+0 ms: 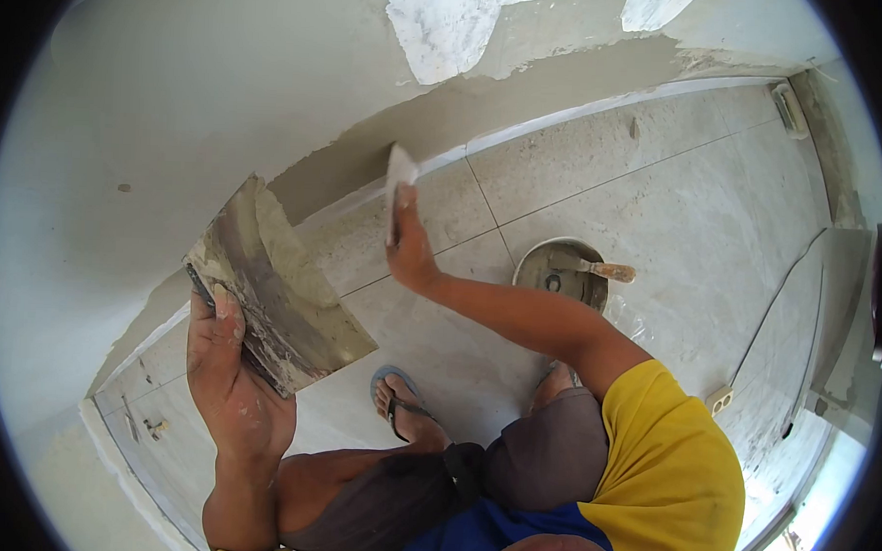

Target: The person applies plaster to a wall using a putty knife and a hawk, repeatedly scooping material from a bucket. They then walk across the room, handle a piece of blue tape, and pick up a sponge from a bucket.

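Note:
My left hand (pixel 238 375) grips a wide metal plate (pixel 275 289) from below, with grey paste smeared over its face and along its upper edge. My right hand (pixel 411 245) is closed on a flat trowel (pixel 399 177), held nearly edge-on close to the foot of the wall. Its tip is slightly blurred and lies in front of the wet-looking grey plaster band (pixel 367 156); whether it touches is hard to tell. Above the band the wall (pixel 174 120) is paler, with white patches at the top.
A round bucket (pixel 527 269) with a wooden-handled tool (pixel 611 272) across it stands on the tiled floor (pixel 677 206). Another trowel (pixel 790 111) lies in the far right corner. At the right are a cable and a power socket (pixel 718 399). Small debris (pixel 156 427) lies at the left.

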### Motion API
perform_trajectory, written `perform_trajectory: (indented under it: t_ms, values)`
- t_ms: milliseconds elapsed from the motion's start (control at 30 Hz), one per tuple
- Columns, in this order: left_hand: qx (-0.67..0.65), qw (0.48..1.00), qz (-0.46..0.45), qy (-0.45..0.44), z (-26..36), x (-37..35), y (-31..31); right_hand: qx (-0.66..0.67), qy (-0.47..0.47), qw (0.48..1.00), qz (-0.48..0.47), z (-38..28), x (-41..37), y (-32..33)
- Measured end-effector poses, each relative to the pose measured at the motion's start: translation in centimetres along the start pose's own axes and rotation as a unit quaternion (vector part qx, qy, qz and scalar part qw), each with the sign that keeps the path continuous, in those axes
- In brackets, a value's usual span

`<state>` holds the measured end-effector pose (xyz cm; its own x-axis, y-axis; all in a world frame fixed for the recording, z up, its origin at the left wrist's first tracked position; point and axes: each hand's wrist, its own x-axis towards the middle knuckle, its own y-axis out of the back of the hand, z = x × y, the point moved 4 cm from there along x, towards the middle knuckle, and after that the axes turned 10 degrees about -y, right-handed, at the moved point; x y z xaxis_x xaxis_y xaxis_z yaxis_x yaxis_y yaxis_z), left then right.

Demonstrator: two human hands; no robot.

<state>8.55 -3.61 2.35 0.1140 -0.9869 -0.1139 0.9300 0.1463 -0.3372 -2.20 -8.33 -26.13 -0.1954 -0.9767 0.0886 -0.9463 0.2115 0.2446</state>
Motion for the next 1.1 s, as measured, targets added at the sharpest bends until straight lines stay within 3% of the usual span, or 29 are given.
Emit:
perform_trajectory:
  t_ms: [67,133,267,333,433,467,533,567,633,667,733,767,833,867,900,933,967,1000,1033,1100]
  values:
    - [0.010,1.000,0.011,0.007,-0.1,0.0,0.5,-0.009,0.006,1.000,-0.025,-0.4,-1.3,-0.7]
    - [0.011,0.999,0.018,0.024,-0.1,0.3,0.9,0.041,0.060,0.956,-0.286,-2.1,-2.9,-1.6]
    - [0.009,0.997,0.051,0.051,-0.9,0.6,3.5,0.094,-0.009,0.956,-0.276,-6.1,-4.8,0.6]
    - [0.009,0.996,0.056,0.068,-1.9,1.0,5.0,0.123,0.041,0.973,-0.192,-7.3,-4.5,3.3]
    - [0.004,0.992,0.072,0.107,-3.7,1.2,5.9,0.142,0.125,0.966,-0.174,-10.3,-4.5,7.2]
    - [-0.002,0.989,0.080,0.128,-4.3,1.3,5.9,0.142,0.123,0.967,-0.173,-11.2,-4.4,7.9]
    - [-0.014,0.985,0.075,0.157,-5.4,1.4,5.7,0.212,0.252,0.909,-0.255,-13.5,-5.0,9.1]
    - [-0.027,0.980,0.069,0.183,-5.5,1.1,5.3,0.209,0.256,0.909,-0.252,-13.8,-5.1,9.6]
    - [-0.032,0.984,0.044,0.171,-4.6,0.9,3.6,0.067,0.325,0.910,-0.248,-13.9,-5.1,9.9]
    - [-0.023,0.991,0.020,0.128,-3.7,0.9,2.7,0.068,0.326,0.910,-0.246,-13.3,-4.5,10.5]
    - [-0.013,0.996,-0.009,0.084,-2.1,0.7,1.5,-0.145,0.306,0.907,-0.251,-10.6,-3.3,11.2]
    - [0.008,0.999,-0.027,0.041,-1.2,0.6,1.0,-0.146,0.305,0.908,-0.247,-9.5,-3.6,11.5]
    - [0.031,0.998,-0.047,0.003,-0.9,0.5,0.4,-0.032,0.118,0.958,-0.258,-7.4,-3.9,11.7]
    - [0.080,0.993,-0.031,-0.079,-0.4,0.7,0.3,-0.031,0.119,0.958,-0.258,-7.2,-4.6,11.8]
    - [0.129,0.979,-0.010,-0.160,0.1,0.6,0.3,0.173,-0.088,0.952,-0.235,-6.6,-4.9,12.2]
    - [0.129,0.978,-0.005,-0.162,-0.2,0.9,0.6,0.359,-0.287,0.866,-0.194,-6.0,-5.3,12.4]
    - [0.219,0.952,0.049,-0.207,-0.5,1.1,1.4,0.358,-0.286,0.866,-0.199,-7.1,-4.9,13.0]
    - [0.307,0.914,0.101,-0.247,-0.9,1.1,2.3,0.492,-0.367,0.763,-0.201,-8.4,-4.7,13.5]
    - [0.307,0.913,0.102,-0.249,-2.5,1.2,3.3,0.610,-0.433,0.634,-0.196,-9.6,-4.5,13.7]
    - [0.272,0.851,-0.113,-0.435,-4.3,0.5,2.7,0.627,-0.419,0.618,-0.220,-11.2,-3.7,14.3]
